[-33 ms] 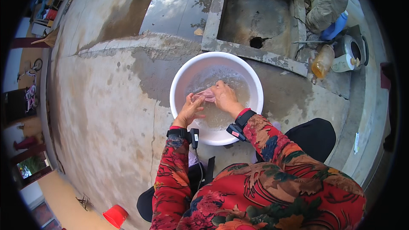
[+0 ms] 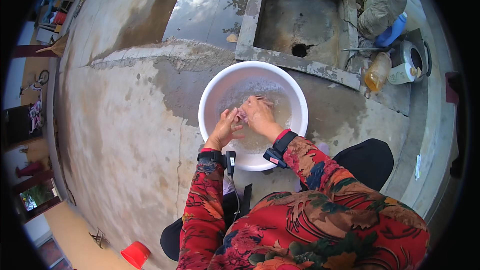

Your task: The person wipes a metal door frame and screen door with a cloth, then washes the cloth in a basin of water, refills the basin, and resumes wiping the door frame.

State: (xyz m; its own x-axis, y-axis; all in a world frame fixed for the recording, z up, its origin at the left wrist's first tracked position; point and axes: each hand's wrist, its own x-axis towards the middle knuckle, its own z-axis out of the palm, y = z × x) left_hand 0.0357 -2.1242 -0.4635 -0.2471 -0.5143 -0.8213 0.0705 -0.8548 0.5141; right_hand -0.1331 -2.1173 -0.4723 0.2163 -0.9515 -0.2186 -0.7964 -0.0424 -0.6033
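Outdoors on a wide concrete yard (image 2: 125, 135), a shallow puddle (image 2: 210, 10) lies beside one square concrete trough (image 2: 300, 20) with a dark drain hole in its floor. Just in front of the trough stands one round white basin (image 2: 210, 100), part full of cloudy water. Both hands are inside it, above the water. The right hand (image 2: 257, 115) is curled shut around a small pinkish cloth (image 2: 244, 115), and the left hand (image 2: 226, 127) has its fingers (image 2: 231, 117) bent loosely, the tips touching the same cloth from the left. How firmly the left fingers grip cannot be told. Each wrist carries one black strap with a small device, two in all, over red flowered sleeves. Right of the trough stand one amber bottle (image 2: 377, 72), one blue bottle (image 2: 392, 31) and one white jug (image 2: 400, 74), close together. One red bucket (image 2: 136, 255) sits well apart at the lower left.
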